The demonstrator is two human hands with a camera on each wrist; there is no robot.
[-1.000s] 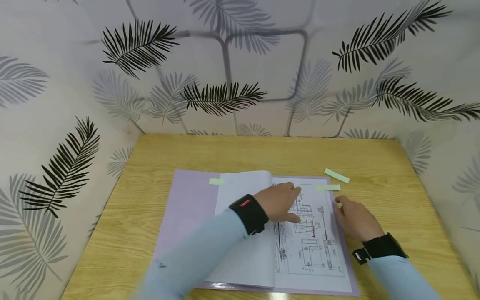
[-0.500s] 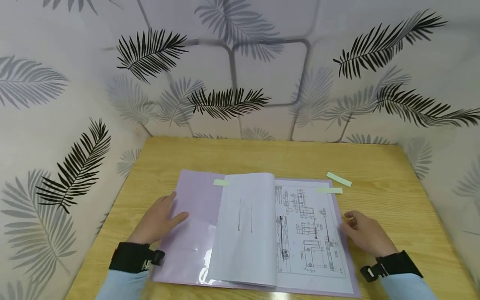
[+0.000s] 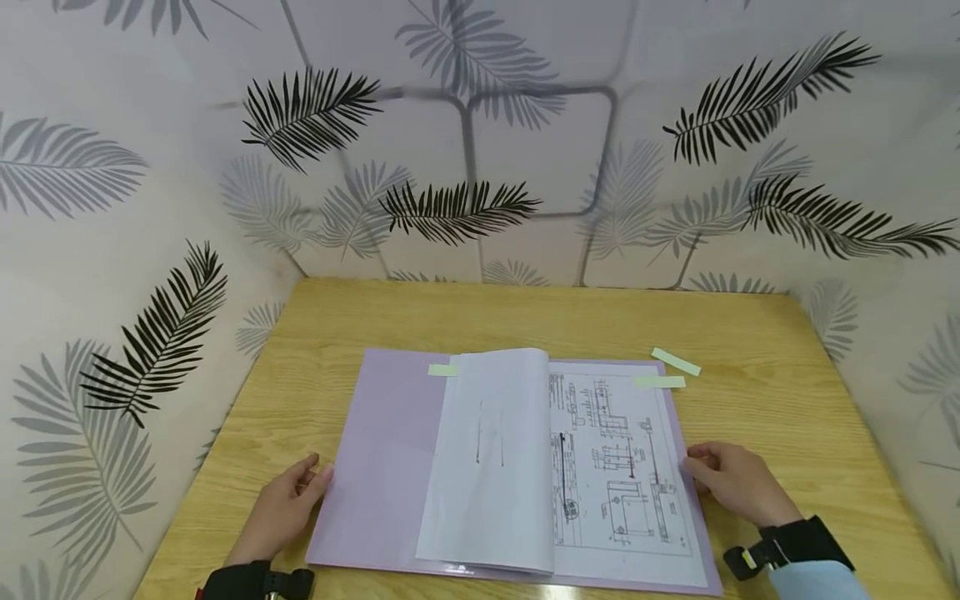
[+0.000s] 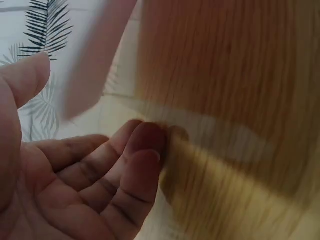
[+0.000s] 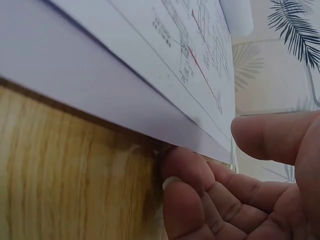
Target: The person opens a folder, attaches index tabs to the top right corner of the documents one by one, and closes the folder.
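Observation:
An open purple folder [image 3: 390, 467] lies on the wooden table, with a white sheet [image 3: 487, 475] turned over to the left and a technical drawing [image 3: 622, 467] showing on the right. Beside the folder's left edge is my left hand [image 3: 281, 508]. The left wrist view shows its thumb apart from the loosely bent fingers [image 4: 142, 175], with the blurred folder edge [image 4: 97, 65] between them. My right hand [image 3: 738, 483] is at the right edge, fingertips [image 5: 185, 167] right at the folder's border and thumb [image 5: 272, 136] raised off the page.
Pale green sticky tabs mark the pages, one on the left [image 3: 442, 370] and another on the right [image 3: 660, 382]. A loose green strip [image 3: 677, 362] lies on the table [image 3: 480, 317] behind the folder. Leaf-patterned cloth walls [image 3: 525, 150] surround the table's back and sides.
My left hand has come off the drawing, crossed to the folder's left edge and moved nearer the front. My right hand has slid slightly toward the front along the right edge.

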